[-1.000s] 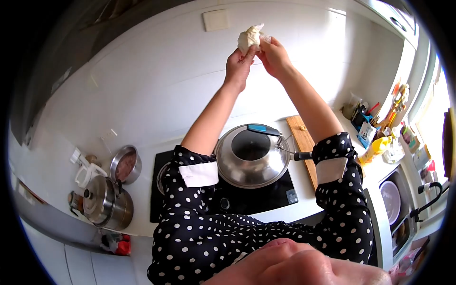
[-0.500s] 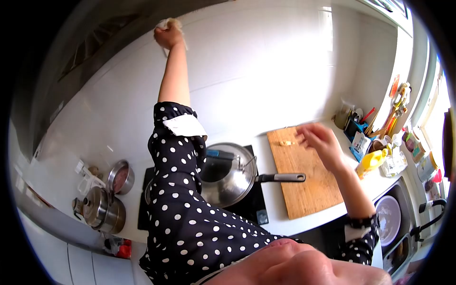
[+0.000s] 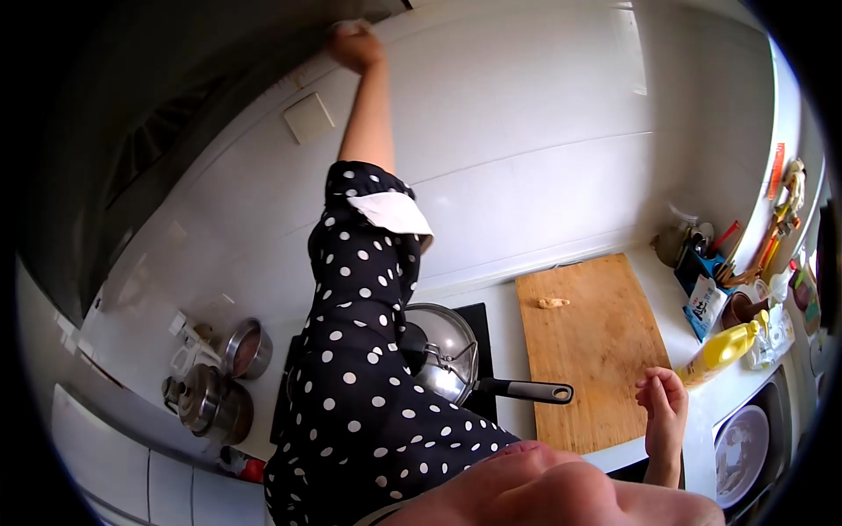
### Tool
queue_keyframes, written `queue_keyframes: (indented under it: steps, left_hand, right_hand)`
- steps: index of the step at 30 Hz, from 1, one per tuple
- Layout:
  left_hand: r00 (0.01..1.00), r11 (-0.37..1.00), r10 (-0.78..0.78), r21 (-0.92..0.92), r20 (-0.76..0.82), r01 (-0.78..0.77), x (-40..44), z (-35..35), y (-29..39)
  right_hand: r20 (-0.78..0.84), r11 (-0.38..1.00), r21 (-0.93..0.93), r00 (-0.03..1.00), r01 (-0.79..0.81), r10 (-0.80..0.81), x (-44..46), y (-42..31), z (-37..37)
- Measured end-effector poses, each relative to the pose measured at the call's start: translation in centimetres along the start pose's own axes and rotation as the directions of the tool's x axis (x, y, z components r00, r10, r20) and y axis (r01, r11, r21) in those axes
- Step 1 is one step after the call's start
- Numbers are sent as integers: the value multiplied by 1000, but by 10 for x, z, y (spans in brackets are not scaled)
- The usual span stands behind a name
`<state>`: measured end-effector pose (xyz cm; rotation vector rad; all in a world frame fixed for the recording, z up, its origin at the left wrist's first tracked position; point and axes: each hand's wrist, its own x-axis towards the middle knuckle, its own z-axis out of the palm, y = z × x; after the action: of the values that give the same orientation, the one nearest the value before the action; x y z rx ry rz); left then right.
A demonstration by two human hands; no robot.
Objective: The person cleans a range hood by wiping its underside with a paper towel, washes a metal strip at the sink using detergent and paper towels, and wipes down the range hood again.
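High at the upper left, my left hand (image 3: pixel 355 51) is closed round a crumpled pale cloth or tissue (image 3: pixel 352 26), of which only a small blurred part shows, close to the edge of the dark range hood (image 3: pixel 219 79). My right hand (image 3: pixel 664 410) is low on the right, beside the right edge of the wooden board (image 3: pixel 596 359); its fingers are loosely bent and nothing is in them. A small pale-brown piece (image 3: pixel 553 303) lies on the board. My left sleeve partly hides the lidded pan (image 3: pixel 452 337) on the black cooktop (image 3: pixel 478 329).
A wall plate (image 3: pixel 309 118) is below my left hand. At left are a steel pot (image 3: pixel 215 408) and a bowl (image 3: pixel 248 351). A yellow bottle (image 3: pixel 721 351), a utensil holder (image 3: pixel 697 267) and a sink with a pale basin (image 3: pixel 741 456) stand at right.
My hands have parted. My left hand went up and left with the crumpled cloth or tissue, and lately shifted along the hood edge. My right hand let go and dropped beside the board.
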<state>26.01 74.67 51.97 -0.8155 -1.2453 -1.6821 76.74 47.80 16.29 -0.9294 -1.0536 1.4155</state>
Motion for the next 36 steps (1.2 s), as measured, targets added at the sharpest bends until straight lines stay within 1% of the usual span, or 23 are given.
queue_keyframes:
  steps: [1, 2, 4, 5, 6, 8, 9, 11, 12, 14, 16, 18, 19, 22, 23, 24, 25, 26, 29, 30, 33, 35, 36]
  left_hand:
    - [960, 954, 277, 109, 37, -279, -14, 3, 2]
    - [908, 908, 418, -27, 23, -417, -22, 8, 0]
    - [915, 914, 404, 30, 12, -404, -11, 1, -15]
    - [955, 954, 298, -21, -8, -298, 2, -7, -33]
    - [981, 979, 190, -73, -25, -192, 15, -14, -48]
    - [994, 983, 15, -180, -107, -34, 26, -48, -30]
    - [992, 978, 17, -203, -126, -42, 33, -38, -29]
    - [977, 998, 51, 51, -206, -42, 25, 1, -20]
    - [988, 1000, 9, 16, -152, -7, 20, 18, -17]
    - [996, 995, -82, -55, -41, 80, -2, 45, -10]
    - [988, 926, -79, -357, 135, 123, -42, 52, 29]
    - [950, 959, -232, -117, 207, 260, -41, 31, 60]
    - [923, 949, -310, 16, 227, 314, -38, 24, 66]
    - [900, 902, -428, -28, 80, 431, -12, 31, 28]
    - [848, 799, -508, -285, 152, 529, 1, 45, 16]
    - [792, 624, -561, -506, 241, 596, 17, 66, -4]
    - [737, 395, -584, -674, 340, 625, 31, 80, -23]
    - [688, 131, -576, -780, 442, 611, 36, 70, -25]
    - [730, 153, -450, -761, 514, 630, 43, 43, -16]
    - [738, 154, -404, -756, 540, 637, 42, 30, -9]
    - [724, 113, -187, -718, 664, 687, 58, -11, -3]
    - [687, 99, -34, -682, 725, 725, 70, -62, -3]
    - [751, 150, -109, -736, 651, 660, 70, -107, 23]
  right_hand:
    - [21, 1000, 7, 1000, -3, 3, 5, 4, 3]
    - [34, 1000, -10, 999, 1, 0, 9, 6, 9]
    - [52, 998, -57, 999, 13, -10, 15, 4, 14]
    - [62, 994, -100, 998, 33, -26, 17, 4, 11]
    - [20, 994, -106, 1000, 18, -16, 18, 4, 7]
    - [-56, 993, -117, 998, -9, 2, 18, 7, -8]
    - [-80, 989, -146, 997, -9, -3, 20, 10, -15]
    - [-99, 989, -145, 995, -23, 9, 23, 11, -19]
    - [-109, 993, -119, 994, -25, 12, 24, 11, -16]
    - [-56, 996, -91, 998, -27, 22, 29, 15, -10]
    - [-5, 997, -82, 1000, -7, 7, 31, 15, -1]
    - [40, 994, -107, 999, 23, -19, 28, 9, 3]
    - [24, 994, -105, 999, 25, -23, 26, 8, 0]
    - [-58, 995, -97, 998, 25, -31, 16, 7, -16]
    - [-94, 995, -90, 995, 30, -39, 14, 8, -23]
    - [-127, 995, -93, 991, 23, -34, 11, 9, -29]
    - [-141, 998, -59, 990, 22, -31, 9, 10, -33]
    - [-154, 999, -26, 988, 21, -25, 7, 9, -35]
    - [-160, 998, 18, 986, 56, -53, 3, 7, -33]
    - [-117, 997, 3, 991, 72, -71, 1, 5, -31]
    - [-12, 990, -52, 992, 129, -129, -3, 1, -22]
    - [4, 983, -89, 987, 159, -159, -8, -4, -15]
    - [12, 979, -108, 985, 171, -171, -11, -7, -13]
